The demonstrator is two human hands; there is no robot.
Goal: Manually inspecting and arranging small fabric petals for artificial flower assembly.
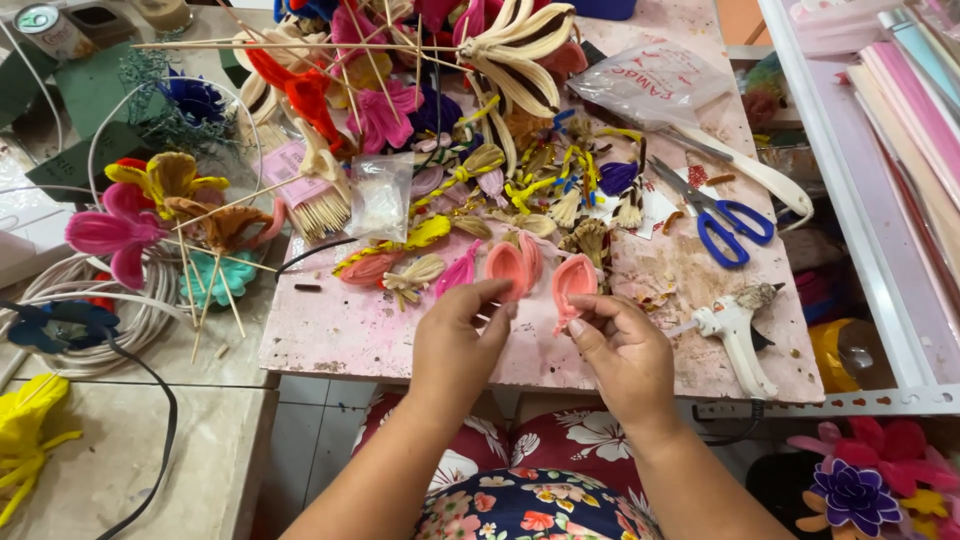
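- Cluttered craft bench fills my view: a pink-stained board (350,335) lies under both hands, with pale tables beside it and tiled floor below.
- Beyond my hands, at the far end of the board, I see a big heap of pipe-cleaner flowers (420,90) on thin sticks, in red, pink, cream and purple.
- Well out past my left hand, more stemmed flowers (150,215) lie over a coil of white cable (90,320).
- My left hand (455,345) sits over the near edge of the board, fingers curled, thumb and forefinger pinched at a pink petal (508,270); I cannot tell how firmly it grips.
- My right hand (625,350) is just beside the left, fingers closed on a second petal (573,282), held upright by its lower end.
- Just right of my right hand, a white glue gun (735,335) lies on the board, nozzle pointing toward the hand.
- Further ahead and right of that hand, blue-handled scissors (725,225) lie flat, with a white-handled tool (750,170) beyond them.
- Ahead of my left hand, a small clear bag (380,195) lies beside a brush (315,200) with pale bristles.
- Directly ahead of both hands, loose petals and small twisted bits (480,230) in yellow, pink and tan are scattered across the board.
- Far right, beyond the board edge, stacked sheets (915,120) in pink and cream lean away.
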